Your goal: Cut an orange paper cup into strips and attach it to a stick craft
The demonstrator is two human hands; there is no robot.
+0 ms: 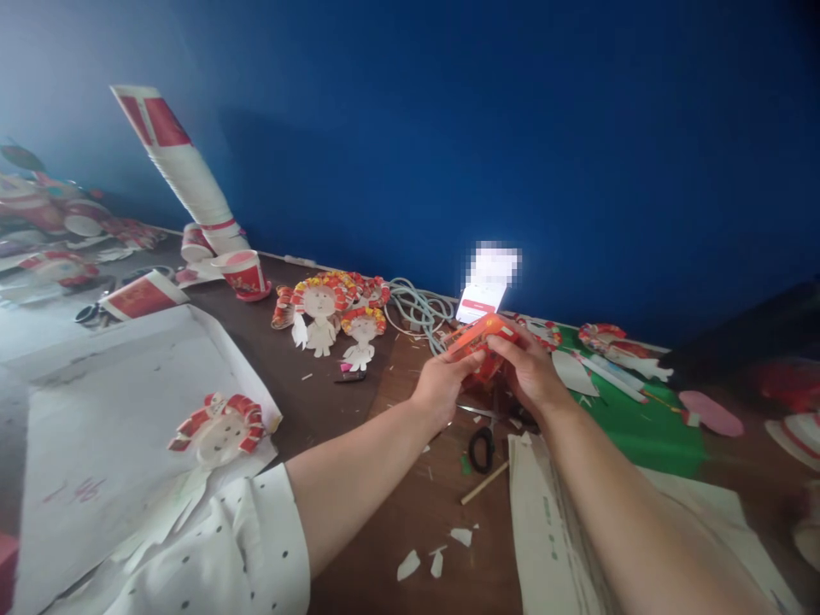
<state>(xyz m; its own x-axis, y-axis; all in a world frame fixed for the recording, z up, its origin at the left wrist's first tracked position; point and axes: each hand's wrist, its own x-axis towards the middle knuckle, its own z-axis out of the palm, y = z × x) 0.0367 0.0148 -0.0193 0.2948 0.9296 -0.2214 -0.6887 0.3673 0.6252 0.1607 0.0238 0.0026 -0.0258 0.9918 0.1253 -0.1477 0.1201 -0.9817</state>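
Note:
An orange-red packet (479,335), its exact kind unclear, is held up between both hands over the far part of the table. My left hand (441,384) grips its left side, thumb along the top. On the opposite side my right hand (530,366) is closed around it, thumb pressing the face. Just behind the packet stands a phone (483,295) with a lit screen, partly blurred out. Below the hands lie black-handled scissors (482,448), their upper part partly hidden, and a thin wooden stick (485,483).
Paper dolls with red and yellow rims (320,309) lie left of a coiled cable (419,303). A tall stack of paper cups (185,175) leans by the blue wall. Another paper doll (221,431) rests on a white board (115,478). Paper scraps (408,565) and green sheet (653,431) lie nearby.

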